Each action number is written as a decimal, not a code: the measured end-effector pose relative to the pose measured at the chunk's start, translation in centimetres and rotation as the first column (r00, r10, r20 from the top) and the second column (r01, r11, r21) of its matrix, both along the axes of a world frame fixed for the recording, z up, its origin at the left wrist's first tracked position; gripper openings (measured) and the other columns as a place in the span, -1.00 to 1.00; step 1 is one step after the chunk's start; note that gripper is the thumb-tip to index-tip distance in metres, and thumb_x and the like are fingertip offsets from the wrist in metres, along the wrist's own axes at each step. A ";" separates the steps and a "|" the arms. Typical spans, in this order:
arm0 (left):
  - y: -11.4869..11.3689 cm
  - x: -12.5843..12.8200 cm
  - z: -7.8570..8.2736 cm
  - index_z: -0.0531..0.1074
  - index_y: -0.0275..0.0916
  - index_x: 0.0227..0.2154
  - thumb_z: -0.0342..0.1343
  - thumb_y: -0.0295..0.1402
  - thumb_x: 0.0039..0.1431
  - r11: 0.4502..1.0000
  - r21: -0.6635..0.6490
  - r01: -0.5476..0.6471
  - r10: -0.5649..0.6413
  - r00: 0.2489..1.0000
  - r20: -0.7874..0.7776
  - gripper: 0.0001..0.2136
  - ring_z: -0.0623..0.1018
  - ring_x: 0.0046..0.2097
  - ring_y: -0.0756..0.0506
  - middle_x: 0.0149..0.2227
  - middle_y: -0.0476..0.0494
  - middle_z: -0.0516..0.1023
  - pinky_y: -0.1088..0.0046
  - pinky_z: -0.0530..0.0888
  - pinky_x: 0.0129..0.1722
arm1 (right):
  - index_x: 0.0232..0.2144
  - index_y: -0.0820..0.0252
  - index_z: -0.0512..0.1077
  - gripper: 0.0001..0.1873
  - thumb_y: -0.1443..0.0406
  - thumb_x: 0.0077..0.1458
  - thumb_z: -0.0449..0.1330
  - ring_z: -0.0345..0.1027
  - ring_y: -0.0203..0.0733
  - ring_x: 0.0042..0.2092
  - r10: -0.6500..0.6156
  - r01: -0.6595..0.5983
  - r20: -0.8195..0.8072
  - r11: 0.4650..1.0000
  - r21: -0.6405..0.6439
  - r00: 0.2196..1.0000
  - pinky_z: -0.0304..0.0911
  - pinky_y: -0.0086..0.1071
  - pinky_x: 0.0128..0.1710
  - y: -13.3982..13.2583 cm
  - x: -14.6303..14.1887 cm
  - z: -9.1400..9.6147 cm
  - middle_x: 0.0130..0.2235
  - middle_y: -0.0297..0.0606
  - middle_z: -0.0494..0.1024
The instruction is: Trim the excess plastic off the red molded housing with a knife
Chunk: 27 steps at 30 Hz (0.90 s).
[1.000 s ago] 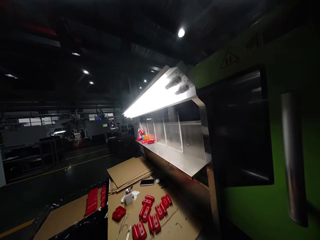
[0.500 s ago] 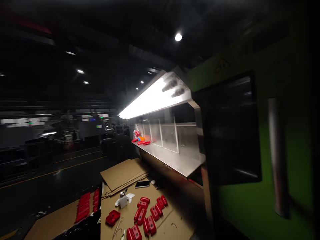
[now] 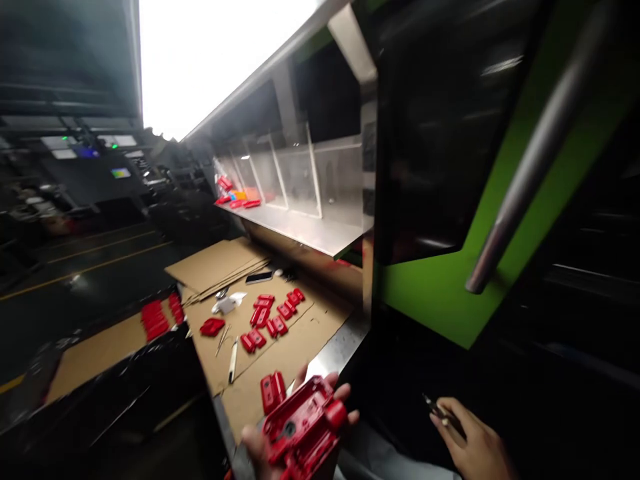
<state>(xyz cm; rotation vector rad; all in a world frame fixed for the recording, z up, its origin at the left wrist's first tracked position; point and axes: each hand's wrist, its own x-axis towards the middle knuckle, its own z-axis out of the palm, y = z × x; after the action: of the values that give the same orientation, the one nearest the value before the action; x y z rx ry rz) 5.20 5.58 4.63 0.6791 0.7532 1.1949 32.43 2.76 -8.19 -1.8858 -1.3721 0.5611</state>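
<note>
My left hand (image 3: 257,445), palm up, holds a red moulded plastic part (image 3: 305,417) with its hollow side facing up; thumb and fingers wrap its edges. At the lower right, my right hand (image 3: 473,437) grips a small dark tool (image 3: 447,419) with a narrow pointed tip; its exact kind is hard to make out. Beside the left hand, on the cardboard, lies a red plastic piece (image 3: 273,392). Farther back are several similar red pieces (image 3: 260,313) and an open red part (image 3: 212,327).
A cardboard-covered bench (image 3: 295,347) holds a knife (image 3: 233,360), a phone (image 3: 259,277), a small white container (image 3: 226,305) and stacked cardboard (image 3: 215,267). Above it is a lit metal shelf (image 3: 330,243) with clear dividers. A green machine (image 3: 435,293) with a long handle (image 3: 530,167) stands at right.
The view has tilted down and come closer to the bench. Both hands have entered view, the left with the red plastic part, the right with the small tool.
</note>
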 end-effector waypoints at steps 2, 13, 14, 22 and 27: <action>0.1 0.5 -0.5 0.24 -0.13 0.24 -0.16 0.38 0.05 0.999 -0.024 -0.030 0.032 0.997 0.071 -0.15 0.42 0.18 -0.43 0.20 -0.36 0.39 -0.23 0.37 0.12 | -0.22 -0.02 0.48 -0.55 -0.16 0.05 0.16 0.54 -0.10 -0.19 0.013 -0.013 0.005 0.996 -0.092 1.000 0.46 -0.38 -0.28 -0.5 0.7 -0.3 -0.20 -0.31 0.62; -0.1 2.8 0.1 0.28 -0.07 0.23 -0.41 0.36 0.08 0.990 0.133 0.051 -0.123 0.778 0.616 -0.14 0.43 0.20 -0.37 0.19 -0.35 0.42 -0.10 0.32 0.19 | -0.12 -0.05 0.41 -0.53 -0.15 0.15 -0.01 0.45 -0.03 -0.03 0.027 -0.038 -0.061 0.980 -0.196 0.998 0.40 -0.23 -0.10 0.6 -0.3 2.9 -0.07 -0.32 0.58; -0.1 2.7 0.2 0.29 -0.07 0.23 -0.41 0.36 0.08 0.991 0.121 0.051 -0.115 0.781 0.614 -0.14 0.43 0.19 -0.37 0.19 -0.36 0.42 -0.10 0.32 0.19 | -0.12 -0.04 0.41 -0.54 -0.14 0.16 -0.01 0.45 -0.02 -0.02 0.027 -0.038 -0.061 0.980 -0.195 0.998 0.39 -0.22 -0.09 0.8 -0.7 3.2 -0.07 -0.31 0.58; 0.4 2.8 0.0 0.17 -0.01 0.28 -0.33 0.38 0.03 0.984 0.173 0.033 -0.131 0.792 0.597 -0.14 0.46 0.17 -0.31 0.20 -0.36 0.40 -0.02 0.43 0.11 | -0.08 -0.10 0.39 -0.48 -0.21 0.11 0.00 0.42 -0.04 0.03 0.091 -0.113 -0.093 0.957 -0.266 0.992 0.37 -0.20 -0.03 2.2 0.0 2.2 -0.01 -0.38 0.55; 0.8 3.2 -0.3 0.14 0.00 0.29 -0.28 0.42 -0.05 0.988 0.155 0.006 -0.096 0.809 0.579 -0.09 0.44 0.18 -0.35 0.21 -0.36 0.40 -0.07 0.45 0.06 | -0.07 -0.15 0.43 -0.44 -0.26 0.05 0.03 0.47 -0.04 -0.02 0.169 -0.182 -0.069 0.926 -0.330 0.983 0.46 -0.23 -0.10 4.1 2.0 0.1 -0.02 -0.40 0.57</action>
<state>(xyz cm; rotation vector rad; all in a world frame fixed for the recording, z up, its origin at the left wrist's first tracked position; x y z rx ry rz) 8.39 6.40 4.29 0.4025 0.1224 1.3242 34.40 6.91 -8.09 -2.0116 -1.5033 0.9707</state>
